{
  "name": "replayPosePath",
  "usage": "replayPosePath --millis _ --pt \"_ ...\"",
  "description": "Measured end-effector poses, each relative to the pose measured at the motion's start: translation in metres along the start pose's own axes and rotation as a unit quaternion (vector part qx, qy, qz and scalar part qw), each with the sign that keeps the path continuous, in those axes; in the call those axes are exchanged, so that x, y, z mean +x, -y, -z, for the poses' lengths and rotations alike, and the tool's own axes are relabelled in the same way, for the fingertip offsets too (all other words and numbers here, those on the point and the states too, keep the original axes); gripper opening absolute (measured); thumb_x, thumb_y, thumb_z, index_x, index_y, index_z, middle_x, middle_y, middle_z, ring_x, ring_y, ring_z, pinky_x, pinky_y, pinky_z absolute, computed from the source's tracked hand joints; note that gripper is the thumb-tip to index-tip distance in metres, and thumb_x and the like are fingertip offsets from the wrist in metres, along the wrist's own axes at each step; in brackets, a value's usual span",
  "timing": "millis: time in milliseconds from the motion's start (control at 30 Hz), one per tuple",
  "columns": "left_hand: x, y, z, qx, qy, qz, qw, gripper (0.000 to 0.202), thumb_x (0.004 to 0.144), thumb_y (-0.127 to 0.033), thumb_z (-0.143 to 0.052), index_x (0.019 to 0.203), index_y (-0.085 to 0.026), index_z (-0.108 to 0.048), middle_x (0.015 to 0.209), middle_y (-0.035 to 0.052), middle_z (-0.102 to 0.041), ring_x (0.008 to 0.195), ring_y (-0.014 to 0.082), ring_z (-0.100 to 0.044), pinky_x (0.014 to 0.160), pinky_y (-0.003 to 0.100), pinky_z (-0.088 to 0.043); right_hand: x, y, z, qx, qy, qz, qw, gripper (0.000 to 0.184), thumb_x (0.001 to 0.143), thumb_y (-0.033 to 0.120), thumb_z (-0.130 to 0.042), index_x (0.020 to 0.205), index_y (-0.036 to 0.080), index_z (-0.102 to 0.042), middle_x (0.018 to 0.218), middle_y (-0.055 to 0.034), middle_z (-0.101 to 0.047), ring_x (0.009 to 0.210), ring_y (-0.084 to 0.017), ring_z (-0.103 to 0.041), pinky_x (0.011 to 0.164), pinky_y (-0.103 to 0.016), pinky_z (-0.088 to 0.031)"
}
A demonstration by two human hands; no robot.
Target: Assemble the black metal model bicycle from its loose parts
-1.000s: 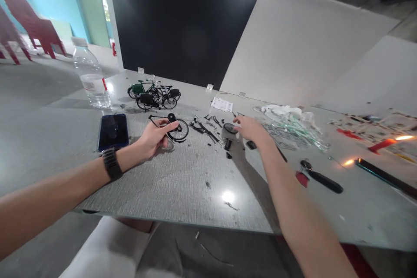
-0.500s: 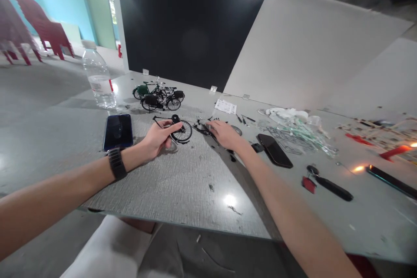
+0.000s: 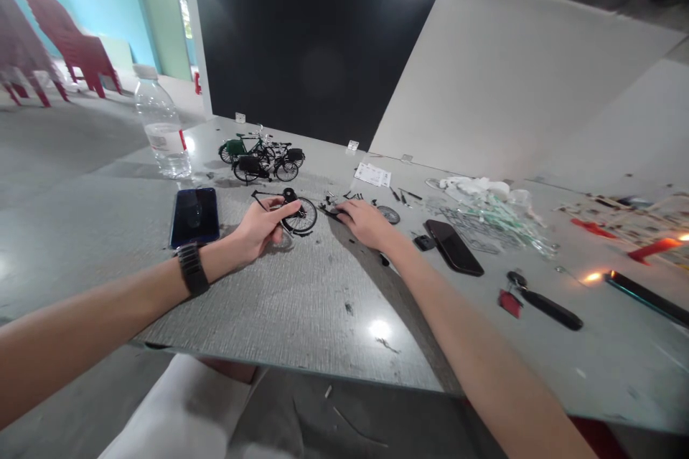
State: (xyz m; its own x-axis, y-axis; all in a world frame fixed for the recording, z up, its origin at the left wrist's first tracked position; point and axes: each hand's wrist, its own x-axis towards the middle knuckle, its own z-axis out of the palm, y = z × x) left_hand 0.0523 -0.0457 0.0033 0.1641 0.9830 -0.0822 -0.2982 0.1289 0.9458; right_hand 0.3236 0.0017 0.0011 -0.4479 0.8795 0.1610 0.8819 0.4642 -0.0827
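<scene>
Bench log: half-built model bicycle point(image 3: 299, 218) in hand | left hand point(image 3: 262, 224) pinches it | right hand point(image 3: 364, 223) cupped over loose black parts point(image 3: 329, 209), grip unclear

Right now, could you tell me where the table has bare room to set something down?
The widest free patch is the table in front of the left hand and right hand, with few scraps. Another lies left of the blue phone. It is crowded around the small parts, black phone and sprue.
</scene>
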Motion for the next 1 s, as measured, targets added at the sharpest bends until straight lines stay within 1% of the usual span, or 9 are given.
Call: replayPosePath --millis 133,267,467,600,667,767,833,900,1000 --pt "0.000 0.000 0.000 -0.005 0.005 -0.006 1.000 0.044 0.069 -0.043 -0.091 0.085 -0.018 -0.058 0.057 -0.0089 -0.053 0.030 0.0025 -0.040 0.032 0.019 -0.028 0.000 0.006 0.000 -0.002 -0.027 -0.004 1.000 0.051 0.107 0.052 -0.035 0.139 0.020 -0.058 0.144 -0.0142 -0.059 0.134 -0.033 -0.052 0.111 -0.049 -0.040" --pt "0.001 0.001 0.000 0.000 0.004 -0.012 1.000 0.045 0.070 -0.045 -0.090 0.086 -0.018 -0.058 0.057 -0.0087 -0.053 0.030 0.0025 -0.039 0.031 0.019 -0.027 0.000 0.011 0.000 0.012 -0.012 -0.014 1.000 0.061 0.105 0.062 -0.031 0.143 0.021 -0.054 0.150 -0.0147 -0.055 0.141 -0.033 -0.045 0.117 -0.051 -0.033" --pt "0.001 0.000 -0.001 -0.009 -0.001 -0.003 1.000 0.045 0.069 -0.043 -0.091 0.085 -0.017 -0.058 0.061 -0.0063 -0.059 0.030 0.0023 -0.040 0.032 0.020 -0.028 0.004 0.008 0.000 0.014 0.008 -0.037 0.999 0.070 0.102 0.070 -0.026 0.149 0.023 -0.050 0.158 -0.0137 -0.048 0.148 -0.033 -0.039 0.122 -0.053 -0.024" --pt "0.001 0.000 -0.003 -0.008 0.000 -0.009 1.000 0.043 0.070 -0.043 -0.091 0.082 -0.017 -0.058 0.059 -0.0065 -0.057 0.029 0.0020 -0.039 0.031 0.020 -0.025 0.011 0.003 -0.003 0.011 -0.007 -0.060 0.998 0.074 0.102 0.072 -0.023 0.152 0.022 -0.047 0.160 -0.0138 -0.045 0.151 -0.033 -0.035 0.124 -0.056 -0.018" --pt "0.002 0.001 -0.002 -0.005 -0.002 -0.009 1.000 0.043 0.071 -0.043 -0.090 0.083 -0.016 -0.059 0.060 -0.0062 -0.057 0.029 0.0020 -0.039 0.031 0.020 -0.025 0.018 0.000 -0.005 0.007 -0.014 -0.056 0.998 0.073 0.103 0.071 -0.024 0.150 0.021 -0.049 0.159 -0.0148 -0.047 0.150 -0.032 -0.036 0.124 -0.054 -0.019" --pt "0.003 0.004 -0.001 0.000 -0.005 -0.003 1.000 0.044 0.072 -0.045 -0.089 0.088 -0.016 -0.060 0.057 -0.0078 -0.054 0.029 0.0031 -0.040 0.032 0.020 -0.026 0.033 -0.004 -0.005 0.005 -0.020 -0.040 0.999 0.065 0.107 0.061 -0.023 0.143 0.019 -0.056 0.152 -0.0153 -0.055 0.143 -0.030 -0.046 0.119 -0.049 -0.030" --pt "0.003 0.004 -0.002 -0.008 -0.013 -0.004 1.000 0.045 0.071 -0.044 -0.090 0.089 -0.016 -0.059 0.058 -0.0077 -0.055 0.029 0.0029 -0.040 0.031 0.020 -0.025 0.046 -0.008 -0.003 -0.012 -0.040 -0.066 0.997 0.056 0.109 0.049 -0.025 0.137 0.017 -0.061 0.143 -0.0166 -0.062 0.135 -0.030 -0.053 0.113 -0.047 -0.038" --pt "0.002 0.002 -0.003 -0.015 -0.019 -0.002 1.000 0.046 0.070 -0.042 -0.091 0.090 -0.016 -0.058 0.060 -0.0072 -0.057 0.029 0.0025 -0.040 0.031 0.019 -0.023 0.063 -0.012 0.003 -0.050 -0.048 -0.117 0.991 0.047 0.107 0.041 -0.034 0.126 0.015 -0.068 0.132 -0.0187 -0.068 0.129 -0.034 -0.057 0.107 -0.048 -0.043" --pt "-0.001 -0.002 -0.006 -0.023 -0.022 0.001 0.999 0.047 0.070 -0.040 -0.091 0.091 -0.016 -0.056 0.061 -0.0069 -0.058 0.028 0.0025 -0.040 0.031 0.019 -0.021 0.088 -0.017 0.012 -0.088 0.022 -0.169 0.981 0.039 0.102 0.043 -0.050 0.102 0.016 -0.078 0.113 -0.0195 -0.075 0.120 -0.037 -0.063 0.101 -0.048 -0.046"
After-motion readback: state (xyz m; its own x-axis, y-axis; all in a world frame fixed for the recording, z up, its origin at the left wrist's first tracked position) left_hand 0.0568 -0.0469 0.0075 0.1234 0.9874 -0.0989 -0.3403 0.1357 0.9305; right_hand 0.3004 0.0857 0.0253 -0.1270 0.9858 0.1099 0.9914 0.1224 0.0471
